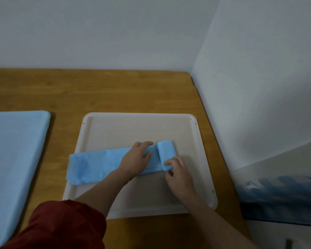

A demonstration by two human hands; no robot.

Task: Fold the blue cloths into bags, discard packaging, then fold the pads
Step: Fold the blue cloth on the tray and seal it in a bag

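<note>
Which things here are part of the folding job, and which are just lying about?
In the job:
cloth, partly folded on the tray
left hand and right hand, both holding it
sheet at left, possibly a pad for later

Lying about:
picture by the wall
table, only the support

My wooden counter (133,90) sits tucked into a corner of the room. A plain pale wall (97,33) runs along its far edge, and a second pale wall (258,87) closes off my right side. Low on that side stands a panel (280,194) patterned in blue and white. The light is dim and even.
</note>
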